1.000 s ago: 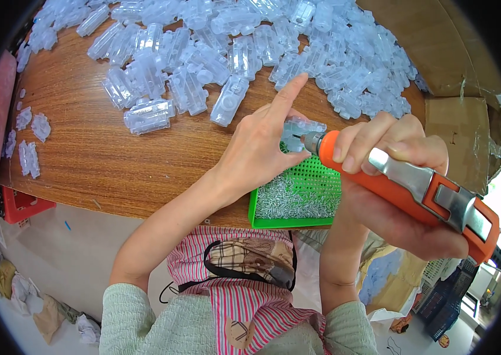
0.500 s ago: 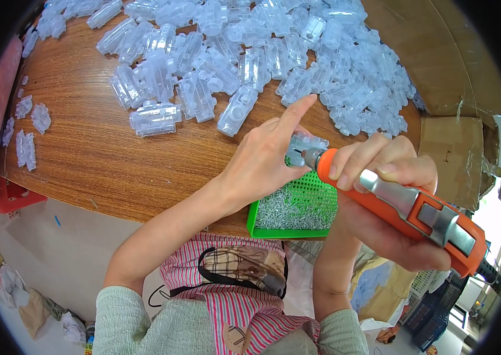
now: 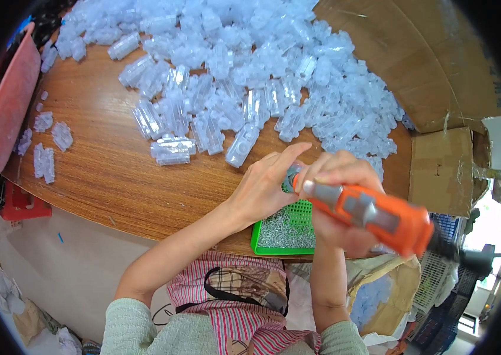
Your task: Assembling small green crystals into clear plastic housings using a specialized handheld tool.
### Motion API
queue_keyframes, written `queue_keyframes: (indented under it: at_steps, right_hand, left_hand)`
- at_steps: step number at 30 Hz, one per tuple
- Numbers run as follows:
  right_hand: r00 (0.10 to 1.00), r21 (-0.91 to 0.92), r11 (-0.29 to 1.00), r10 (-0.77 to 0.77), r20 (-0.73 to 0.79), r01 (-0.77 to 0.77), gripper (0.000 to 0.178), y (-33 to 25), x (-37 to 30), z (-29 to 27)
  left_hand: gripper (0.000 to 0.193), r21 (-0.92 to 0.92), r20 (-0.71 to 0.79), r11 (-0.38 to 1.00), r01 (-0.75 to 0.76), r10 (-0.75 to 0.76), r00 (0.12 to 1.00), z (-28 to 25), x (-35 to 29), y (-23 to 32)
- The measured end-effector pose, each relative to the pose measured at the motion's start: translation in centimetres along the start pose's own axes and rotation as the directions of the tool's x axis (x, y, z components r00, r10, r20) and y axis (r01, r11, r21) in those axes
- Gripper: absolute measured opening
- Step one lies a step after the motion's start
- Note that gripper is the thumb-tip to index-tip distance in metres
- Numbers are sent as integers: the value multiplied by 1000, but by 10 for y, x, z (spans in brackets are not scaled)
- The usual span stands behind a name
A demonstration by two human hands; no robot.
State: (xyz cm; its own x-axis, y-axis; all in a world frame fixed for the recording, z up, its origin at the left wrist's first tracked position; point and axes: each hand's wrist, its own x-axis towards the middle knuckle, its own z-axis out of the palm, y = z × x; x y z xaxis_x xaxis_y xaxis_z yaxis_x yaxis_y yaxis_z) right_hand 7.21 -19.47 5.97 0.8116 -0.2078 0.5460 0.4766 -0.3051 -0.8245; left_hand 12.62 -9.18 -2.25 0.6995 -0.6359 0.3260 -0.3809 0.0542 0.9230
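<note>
Brown wood-grain table (image 3: pixel 108 171), its far side spread with a heap of clear plastic housings (image 3: pixel 215 65); a few loose pieces (image 3: pixel 43 163) lie apart near the left edge. Cardboard box (image 3: pixel 440 171), standing at the right of the heap. Pink basin (image 3: pixel 8 112), tilted, beside the left edge. Green perforated tray (image 3: pixel 280 251), at the near edge of the table, holding small silvery screws (image 3: pixel 286 232). Left hand (image 3: pixel 263 182), over the tray's far side: thumb and forefinger spread about a clear workpiece (image 3: pixel 292 173), which it holds; other fingers hidden. Right hand (image 3: pixel 342 177): fingers wrapped around an orange power screwdriver (image 3: pixel 380 214), slightly blurred, front end directed at the workpiece; bit hidden, contact cannot be told. Striped apron (image 3: pixel 227 307), worn over a pale green top (image 3: pixel 129 322).
</note>
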Motion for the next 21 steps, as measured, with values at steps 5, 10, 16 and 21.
queue_keyframes:
  at_steps: [5, 10, 16, 21]
  right_hand:
    - [985, 374, 921, 154, -84, -112, 75, -4, 15, -9]
    - [961, 364, 906, 264, -86, -217, 64, -13, 19, -32]
    - [945, 401, 886, 304, -122, -233, 42, -36, 31, -24]
    - [899, 580, 802, 350, -264, -142, 43, -33, 42, -25]
  left_hand:
    - [65, 162, 7, 985, -61, 60, 998, 0, -2, 7]
    - [57, 293, 38, 948, -126, 120, 992, 9, 9, 18]
    - [74, 322, 126, 947, 10, -53, 991, 2, 20, 38]
    - [69, 447, 200, 894, 21, -122, 972, -13, 18, 67]
